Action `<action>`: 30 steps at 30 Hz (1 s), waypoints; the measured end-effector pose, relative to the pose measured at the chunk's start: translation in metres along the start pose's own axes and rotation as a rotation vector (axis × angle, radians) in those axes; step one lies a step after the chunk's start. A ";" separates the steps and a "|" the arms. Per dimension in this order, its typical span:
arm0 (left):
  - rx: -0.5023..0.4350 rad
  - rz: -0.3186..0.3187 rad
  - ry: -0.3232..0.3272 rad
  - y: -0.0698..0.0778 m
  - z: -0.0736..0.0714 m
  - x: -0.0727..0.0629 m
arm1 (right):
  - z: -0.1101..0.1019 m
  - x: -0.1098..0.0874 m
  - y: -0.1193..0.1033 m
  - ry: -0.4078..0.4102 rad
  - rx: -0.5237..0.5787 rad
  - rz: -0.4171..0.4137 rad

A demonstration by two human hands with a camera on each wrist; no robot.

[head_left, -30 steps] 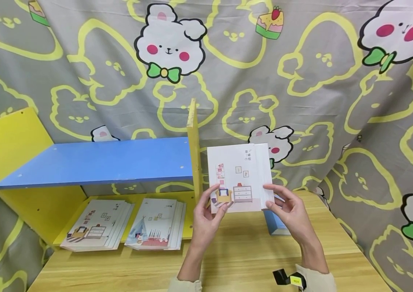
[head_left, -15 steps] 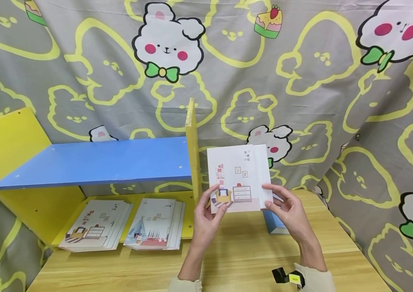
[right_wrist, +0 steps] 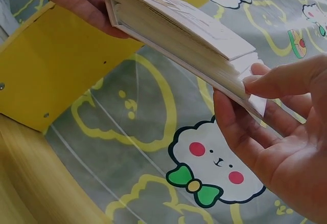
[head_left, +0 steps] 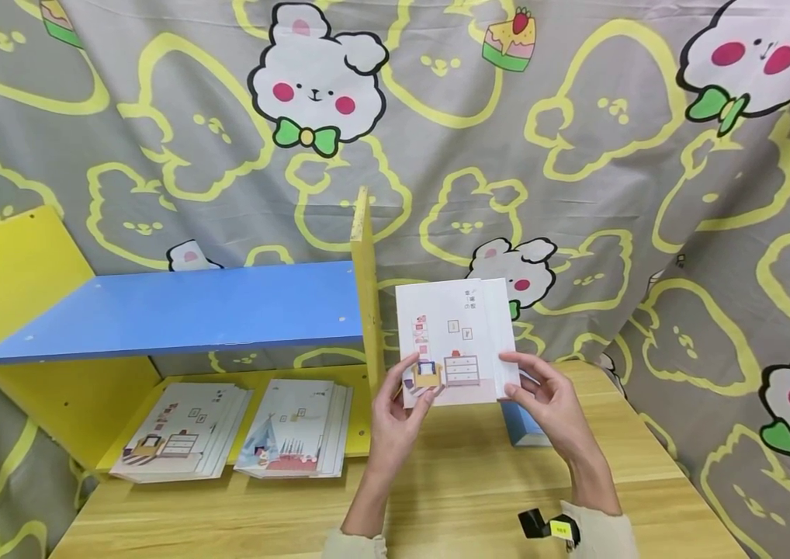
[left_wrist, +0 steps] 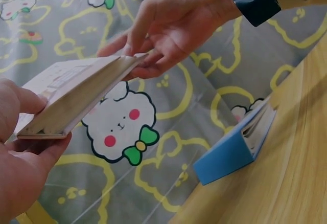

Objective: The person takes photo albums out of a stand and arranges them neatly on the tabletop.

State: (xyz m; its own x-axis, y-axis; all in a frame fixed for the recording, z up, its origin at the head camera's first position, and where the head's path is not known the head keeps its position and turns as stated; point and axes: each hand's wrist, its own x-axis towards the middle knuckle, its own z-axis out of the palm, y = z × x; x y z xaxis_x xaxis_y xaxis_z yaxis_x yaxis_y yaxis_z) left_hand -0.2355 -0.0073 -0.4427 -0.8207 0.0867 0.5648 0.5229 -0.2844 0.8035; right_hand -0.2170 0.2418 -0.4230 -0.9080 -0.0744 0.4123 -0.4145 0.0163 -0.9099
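Both hands hold up a thick white book [head_left: 444, 326], its cover printed with an armchair, a dresser and small framed pictures. My left hand [head_left: 395, 423] pinches its lower left corner, thumb on the cover and fingers behind. At the right edge my right hand [head_left: 550, 404] pinches the cover flap and pages between thumb and fingers. The right wrist view shows the page block [right_wrist: 179, 40] slightly fanned near that thumb. Behind the right hand, a blue book [head_left: 524, 425] stands on the table, partly hidden; the left wrist view shows its blue side [left_wrist: 225, 155].
To the left stands a yellow and blue shelf unit [head_left: 185, 310]. Its lower board carries a stack of armchair-cover books [head_left: 174, 435] and a stack of tent-cover books [head_left: 293, 431]. The wooden table [head_left: 465, 497] lies below the hands, and a patterned grey curtain [head_left: 437, 140] hangs behind.
The hands and book keep nearly the same pose. The whole head view has shifted slightly, with the shelf and curtain sliding a little to the left.
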 end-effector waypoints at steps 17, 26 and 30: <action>0.021 -0.010 0.054 -0.006 0.001 0.000 | -0.002 0.003 0.007 -0.019 0.029 0.010; 0.042 -0.062 0.078 -0.006 0.002 -0.001 | 0.000 0.004 0.010 0.004 0.023 0.039; 0.049 -0.072 0.088 -0.007 0.003 -0.002 | 0.001 0.004 0.011 0.011 0.024 0.043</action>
State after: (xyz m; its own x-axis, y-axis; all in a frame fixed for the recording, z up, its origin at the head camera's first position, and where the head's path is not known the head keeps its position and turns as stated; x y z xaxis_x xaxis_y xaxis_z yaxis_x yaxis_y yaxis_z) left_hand -0.2371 -0.0026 -0.4491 -0.8723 0.0207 0.4886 0.4710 -0.2333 0.8508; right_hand -0.2255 0.2410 -0.4313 -0.9257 -0.0630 0.3730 -0.3735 -0.0048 -0.9276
